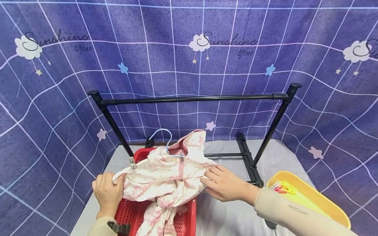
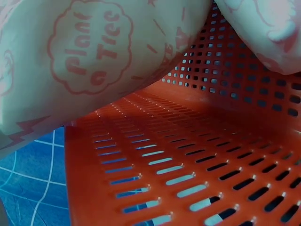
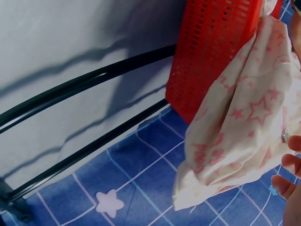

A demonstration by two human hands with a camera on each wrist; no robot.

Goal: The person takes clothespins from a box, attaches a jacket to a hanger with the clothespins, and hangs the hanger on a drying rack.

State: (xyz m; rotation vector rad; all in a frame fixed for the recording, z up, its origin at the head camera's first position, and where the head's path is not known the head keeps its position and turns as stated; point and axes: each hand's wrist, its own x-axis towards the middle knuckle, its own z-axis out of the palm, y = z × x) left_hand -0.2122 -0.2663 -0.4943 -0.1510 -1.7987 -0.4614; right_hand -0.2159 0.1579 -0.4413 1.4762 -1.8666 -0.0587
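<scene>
A white hooded jacket (image 1: 165,167) with pink prints and a front zip is spread between the two hands above a red basket. From its neck rises the hook of a light blue hanger (image 1: 170,132); the rest is mostly hidden in the cloth. My left hand (image 1: 108,190) grips the jacket at its left end, beside a clear clip (image 1: 132,163) on the shoulder edge. At the opposite shoulder my right hand (image 1: 222,183) pinches the fabric, fingers on top. The lower part of the jacket hangs into the red basket (image 1: 192,216). Printed cloth (image 2: 94,47) fills the top of the left wrist view.
Behind the basket stands a black clothes rack (image 1: 195,98) with a horizontal bar and feet on a grey surface (image 1: 220,209). To the right, a yellow tray (image 1: 313,196) holds several coloured clips (image 1: 286,187). A blue patterned curtain (image 1: 230,68) encloses the back and sides.
</scene>
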